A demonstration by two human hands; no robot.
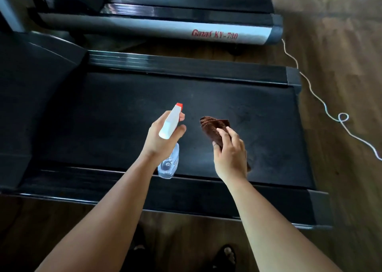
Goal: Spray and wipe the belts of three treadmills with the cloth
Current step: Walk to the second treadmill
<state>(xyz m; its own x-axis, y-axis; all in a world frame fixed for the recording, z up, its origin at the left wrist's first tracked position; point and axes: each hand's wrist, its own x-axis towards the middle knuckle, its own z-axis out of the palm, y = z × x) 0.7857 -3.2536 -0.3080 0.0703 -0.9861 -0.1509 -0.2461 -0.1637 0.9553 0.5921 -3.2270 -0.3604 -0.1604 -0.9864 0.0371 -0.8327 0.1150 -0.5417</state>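
**Belt under both hands, bottle and cloth held above it**

Belt (124, 116) of the near treadmill fills the middle, black and dull; its left end disappears under a dark housing (31, 85) whose shape is hard to read. The left hand (163, 135) is wrapped around a clear spray bottle (168, 164), white head and red nozzle pointing away; the hand hides the trigger. Just right, the right hand (229, 153) grips a folded brown cloth (215, 127), mostly hidden behind the fingers; I cannot tell whether it touches the belt. Behind, a second treadmill (206, 32) is cut off at the top. A white cord (330, 114) trails across the wood floor (341, 44) at far right.
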